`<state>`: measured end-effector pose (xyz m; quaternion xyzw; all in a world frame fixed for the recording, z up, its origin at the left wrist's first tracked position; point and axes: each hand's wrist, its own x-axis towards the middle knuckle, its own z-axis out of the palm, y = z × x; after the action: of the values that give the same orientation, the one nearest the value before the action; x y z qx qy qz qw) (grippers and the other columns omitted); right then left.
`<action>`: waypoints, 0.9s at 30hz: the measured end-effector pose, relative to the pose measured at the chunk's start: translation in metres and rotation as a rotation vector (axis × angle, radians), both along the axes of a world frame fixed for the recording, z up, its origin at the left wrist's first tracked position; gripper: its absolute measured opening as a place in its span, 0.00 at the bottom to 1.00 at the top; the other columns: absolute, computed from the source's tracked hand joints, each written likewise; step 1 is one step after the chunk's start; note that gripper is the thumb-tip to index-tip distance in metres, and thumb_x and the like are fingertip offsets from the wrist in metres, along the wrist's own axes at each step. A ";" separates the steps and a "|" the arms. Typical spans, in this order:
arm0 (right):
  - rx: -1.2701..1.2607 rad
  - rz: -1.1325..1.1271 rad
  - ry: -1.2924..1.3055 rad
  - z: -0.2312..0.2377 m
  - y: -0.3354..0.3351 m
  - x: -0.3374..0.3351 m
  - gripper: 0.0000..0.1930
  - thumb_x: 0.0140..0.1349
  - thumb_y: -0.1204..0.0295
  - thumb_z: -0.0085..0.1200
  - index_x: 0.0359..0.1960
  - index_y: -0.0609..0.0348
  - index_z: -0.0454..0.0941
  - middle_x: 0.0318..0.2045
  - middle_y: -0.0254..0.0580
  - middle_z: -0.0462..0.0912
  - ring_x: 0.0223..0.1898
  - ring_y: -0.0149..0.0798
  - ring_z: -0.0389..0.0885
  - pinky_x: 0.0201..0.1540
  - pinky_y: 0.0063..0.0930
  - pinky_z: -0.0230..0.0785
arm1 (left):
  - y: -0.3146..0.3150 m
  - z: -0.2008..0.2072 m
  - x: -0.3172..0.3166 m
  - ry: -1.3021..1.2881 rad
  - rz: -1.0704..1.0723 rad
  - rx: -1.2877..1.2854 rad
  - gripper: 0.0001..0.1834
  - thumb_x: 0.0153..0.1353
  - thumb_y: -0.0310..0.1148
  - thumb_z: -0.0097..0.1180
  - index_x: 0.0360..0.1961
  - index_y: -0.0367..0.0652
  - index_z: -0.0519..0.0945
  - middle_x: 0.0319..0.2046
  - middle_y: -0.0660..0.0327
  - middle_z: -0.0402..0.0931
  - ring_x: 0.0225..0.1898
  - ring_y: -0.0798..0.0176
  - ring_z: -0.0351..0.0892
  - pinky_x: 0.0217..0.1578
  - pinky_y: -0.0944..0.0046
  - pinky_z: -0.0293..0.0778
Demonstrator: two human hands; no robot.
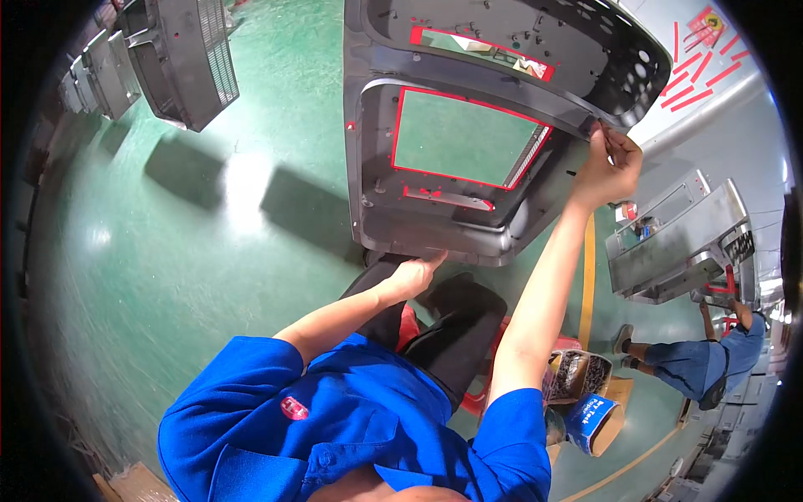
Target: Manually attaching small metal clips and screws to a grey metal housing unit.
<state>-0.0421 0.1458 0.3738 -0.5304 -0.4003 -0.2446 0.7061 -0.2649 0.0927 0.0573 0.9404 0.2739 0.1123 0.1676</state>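
In front of me a large dark grey molded housing panel (372, 209) stands tilted over my legs. Red strips (393, 134) edge its rectangular window, and more red borders the narrow slot above. My left hand (410, 279) is at the panel's lower rim, its index finger laid on the edge and the other fingers curled, partly hidden. My right hand (615, 166) is raised at the panel's right side, thumb and fingers pinched together close to the surface. Whatever the pinch holds is too small to make out. Small studs dot the panel's inner face.
Right of my legs, open cardboard boxes (598, 422) stand by a red stool (477, 397). Further right a person in blue (703, 360) works at another grey housing (682, 243). More housings (180, 63) stand at far left. Red strips (693, 67) lie on a white surface upper right.
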 end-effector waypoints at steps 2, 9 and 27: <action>-0.013 -0.005 0.004 0.000 0.006 0.006 0.08 0.49 0.85 0.61 0.28 0.65 0.74 0.26 0.39 0.82 0.27 0.28 0.79 0.34 0.18 0.70 | -0.001 -0.008 0.000 -0.013 -0.041 0.130 0.42 0.48 0.30 0.53 0.66 0.34 0.54 0.16 0.56 0.74 0.16 0.60 0.73 0.19 0.61 0.71; -0.021 -0.067 -0.076 -0.002 0.031 0.009 0.09 0.47 0.82 0.65 0.26 0.63 0.75 0.23 0.36 0.80 0.25 0.27 0.76 0.31 0.19 0.69 | 0.004 0.001 -0.002 0.020 -0.055 0.271 0.41 0.46 0.32 0.53 0.64 0.31 0.58 0.18 0.58 0.75 0.11 0.65 0.67 0.14 0.64 0.65; -0.069 0.322 0.083 -0.015 0.075 0.027 0.06 0.50 0.80 0.65 0.27 0.67 0.79 0.24 0.36 0.80 0.26 0.24 0.75 0.33 0.15 0.68 | 0.021 -0.001 0.014 0.050 0.161 -0.043 0.42 0.51 0.27 0.49 0.69 0.45 0.49 0.20 0.47 0.77 0.23 0.50 0.81 0.28 0.54 0.78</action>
<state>-0.0155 0.2205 0.3589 -0.4932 -0.4586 -0.0922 0.7334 -0.2505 0.1139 0.0567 0.9141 0.3550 0.0958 0.1711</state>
